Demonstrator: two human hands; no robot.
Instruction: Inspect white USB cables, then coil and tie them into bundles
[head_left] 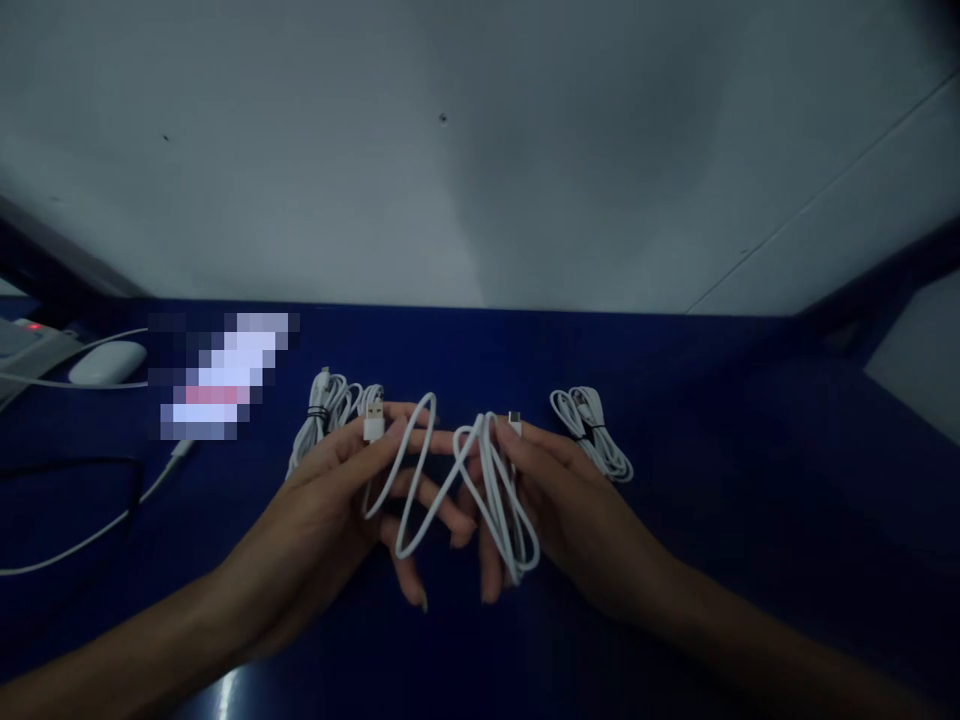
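A white USB cable spans both hands in loose loops above the blue table. My left hand pinches it beside its USB plug, with the other fingers spread beneath the loops. My right hand is closed on the gathered loops, and the cable's other plug sticks up past the thumb. Behind my left hand lie white cables bundled with a black tie, partly hidden by it. Another tied white cable rests just beyond my right hand.
On the left of the blue table lies a blurred-out lit object with a white cord. Near it are a white rounded object and a power strip with a red light. A pale wall rises behind.
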